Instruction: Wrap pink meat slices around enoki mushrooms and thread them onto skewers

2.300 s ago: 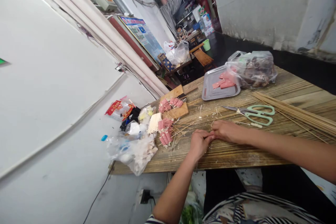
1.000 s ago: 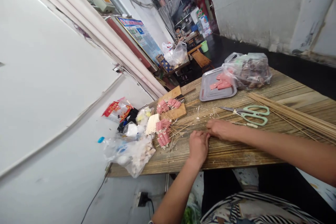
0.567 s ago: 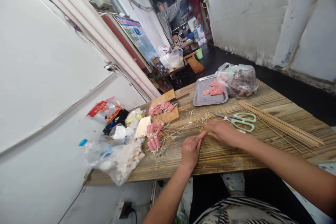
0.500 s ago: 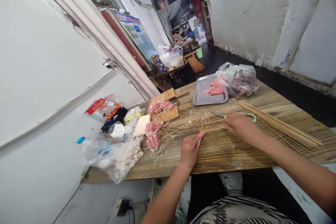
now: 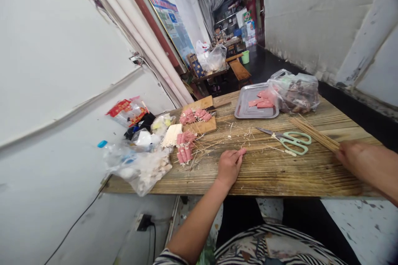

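My left hand (image 5: 229,166) rests on the wooden table (image 5: 273,174) with its fingers closed, pinching a small pink meat slice (image 5: 241,151) at the fingertips. My right hand (image 5: 357,160) is far to the right, curled over the near end of a bundle of bamboo skewers (image 5: 311,133) that lies slanted across the table. Green-handled scissors (image 5: 294,140) lie between the two hands. Left of my left hand sits a heap of finished meat skewers (image 5: 185,149) among loose sticks.
A metal tray (image 5: 248,112) with pink slices and a filled plastic bag (image 5: 295,91) stand at the far edge. A cutting board (image 5: 202,122) holds more meat. Plastic bags and packets (image 5: 139,161) crowd the table's left end by the wall. A person sits far back.
My right hand left my left hand, passed over the scissors and moved right to the skewer bundle. My left hand stayed put with the pink slice. The camera swung slightly.
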### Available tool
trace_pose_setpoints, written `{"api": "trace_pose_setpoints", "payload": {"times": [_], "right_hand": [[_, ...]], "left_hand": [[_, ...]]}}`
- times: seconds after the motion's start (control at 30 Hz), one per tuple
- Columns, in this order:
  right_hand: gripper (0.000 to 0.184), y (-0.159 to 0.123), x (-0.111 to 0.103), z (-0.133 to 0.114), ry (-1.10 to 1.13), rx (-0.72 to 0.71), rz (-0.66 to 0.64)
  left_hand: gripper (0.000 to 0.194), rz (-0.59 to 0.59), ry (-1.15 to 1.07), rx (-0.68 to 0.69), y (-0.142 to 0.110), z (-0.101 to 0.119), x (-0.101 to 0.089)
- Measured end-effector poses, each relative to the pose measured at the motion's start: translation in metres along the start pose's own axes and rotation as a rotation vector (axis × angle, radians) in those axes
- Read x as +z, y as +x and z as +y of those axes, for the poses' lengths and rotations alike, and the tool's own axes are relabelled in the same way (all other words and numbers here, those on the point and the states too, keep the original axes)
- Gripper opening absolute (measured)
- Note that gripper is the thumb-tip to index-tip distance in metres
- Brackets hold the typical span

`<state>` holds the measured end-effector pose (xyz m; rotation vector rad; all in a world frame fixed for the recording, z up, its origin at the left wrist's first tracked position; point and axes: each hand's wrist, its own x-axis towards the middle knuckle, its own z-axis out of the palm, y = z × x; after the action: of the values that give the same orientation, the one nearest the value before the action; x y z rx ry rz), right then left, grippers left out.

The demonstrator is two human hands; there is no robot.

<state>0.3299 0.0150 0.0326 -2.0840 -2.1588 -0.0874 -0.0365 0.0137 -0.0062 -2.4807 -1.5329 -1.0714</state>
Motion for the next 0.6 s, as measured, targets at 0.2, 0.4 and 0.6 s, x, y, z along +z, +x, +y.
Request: {"api": "trace_pose_setpoints", "payload": {"times": [0.2, 0.4, 0.6], "right_hand": [[0.021, 0.004, -0.015, -0.007, -0.144, 0.039, -0.14], [0.028, -0.023, 0.006, -0.055, 0.263, -0.091, 0.168], [0.043, -0.058, 0.039, -0.097, 0.336, -0.324, 0.099]], "left_hand": [[0.025, -0.019, -0.026, 0.009, 0.004, 0.001, 0.001], [0.024, 0.006, -0.05, -0.009, 0.003, 0.0, 0.002], [0.024, -0.013, -0.078, -0.026, 0.002, -0.001, 0.001]]}}
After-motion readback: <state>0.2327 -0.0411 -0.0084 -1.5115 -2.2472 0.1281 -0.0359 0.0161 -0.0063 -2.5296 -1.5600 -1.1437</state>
